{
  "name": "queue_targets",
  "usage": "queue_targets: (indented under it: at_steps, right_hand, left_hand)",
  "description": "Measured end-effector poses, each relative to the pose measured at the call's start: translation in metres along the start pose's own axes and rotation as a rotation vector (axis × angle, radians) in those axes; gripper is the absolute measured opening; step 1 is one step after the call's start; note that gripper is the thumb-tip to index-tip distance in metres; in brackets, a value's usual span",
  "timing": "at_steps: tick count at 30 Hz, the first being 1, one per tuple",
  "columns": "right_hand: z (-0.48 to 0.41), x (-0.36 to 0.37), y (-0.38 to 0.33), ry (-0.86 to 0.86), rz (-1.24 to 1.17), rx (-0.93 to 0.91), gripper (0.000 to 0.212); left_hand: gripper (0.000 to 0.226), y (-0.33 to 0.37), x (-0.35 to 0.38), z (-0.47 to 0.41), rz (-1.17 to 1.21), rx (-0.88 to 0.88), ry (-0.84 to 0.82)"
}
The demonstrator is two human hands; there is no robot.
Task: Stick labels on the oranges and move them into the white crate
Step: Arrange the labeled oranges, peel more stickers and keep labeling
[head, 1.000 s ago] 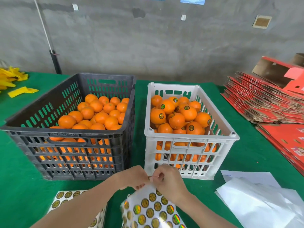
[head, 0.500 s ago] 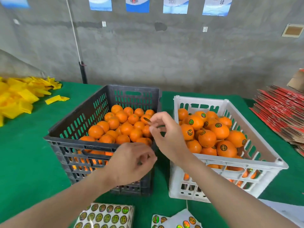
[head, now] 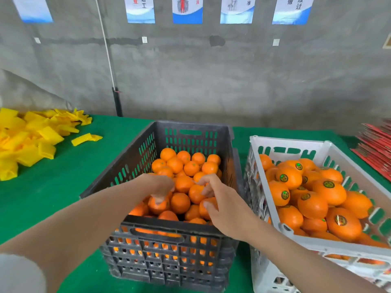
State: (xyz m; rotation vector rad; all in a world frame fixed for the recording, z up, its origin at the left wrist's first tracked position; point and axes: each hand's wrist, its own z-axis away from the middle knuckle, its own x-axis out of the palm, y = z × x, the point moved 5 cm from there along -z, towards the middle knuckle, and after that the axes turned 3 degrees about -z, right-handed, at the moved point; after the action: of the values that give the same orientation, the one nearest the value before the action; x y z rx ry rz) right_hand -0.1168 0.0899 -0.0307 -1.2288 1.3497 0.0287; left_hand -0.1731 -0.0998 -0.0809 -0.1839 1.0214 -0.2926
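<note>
- Both hands have dropped into the black crate since half a second ago. The left hand now curls its fingers over an unlabelled orange at the heap's 7 o'clock.
- Just beside it, at its 3 o'clock, the right hand hovers with fingers loosely bent. I cannot tell whether they still pinch the label.
- At the black crate's 3 o'clock, the white crate holds labelled oranges.
- Sticking likely comes next, then the move across.
</note>
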Motion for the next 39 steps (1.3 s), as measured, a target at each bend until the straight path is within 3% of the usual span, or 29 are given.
queue_targets:
  at_steps: [4,8,11,13,15,17,19,21,27,32,39]
  right_hand:
    - [-0.001,-0.001,0.003,0.009,-0.006,0.028,0.039]
    - [-0.003,-0.002,0.006,0.021,-0.033,0.053,0.041]
    - [-0.003,-0.003,0.009,0.075,-0.060,0.067,0.044]
    - [-0.004,-0.005,0.011,0.138,-0.081,0.075,0.042]
    - [-0.004,-0.009,0.011,0.208,-0.114,0.079,0.040]
    - [-0.001,-0.014,0.010,0.287,-0.162,0.073,0.037]
    - [0.003,-0.020,0.009,0.353,-0.250,0.075,0.030]
    - [0.005,-0.029,0.007,0.406,-0.386,0.097,0.017]
    - [0.017,-0.067,-0.014,0.349,-0.589,0.054,0.014]
    - [0.030,-0.094,-0.013,0.278,-0.463,0.072,0.013]
    - [0.062,-0.113,-0.005,0.348,-0.268,0.028,0.013]
  left_hand:
    - [0.081,0.003,0.026,-0.029,-0.150,-0.001,-0.185]
    - [0.079,0.002,0.029,-0.040,-0.244,0.017,-0.108]
    - [0.081,-0.004,0.013,-0.034,-0.079,-0.012,-0.003]
    - [0.067,-0.010,-0.005,-0.024,0.301,-0.008,0.153]
    - [0.048,-0.015,-0.020,-0.008,0.996,0.030,0.222]
    - [0.046,-0.006,-0.031,0.014,1.648,0.161,0.166]
    - [0.057,0.007,-0.042,0.037,1.988,0.301,0.148]
    - [0.061,0.021,-0.050,0.057,2.180,0.401,0.145]
    - [0.061,0.065,-0.065,0.098,2.290,0.477,0.175]
    - [0.057,0.098,-0.073,0.115,2.275,0.468,0.163]
    - [0.054,0.138,-0.082,0.126,2.206,0.388,0.231]
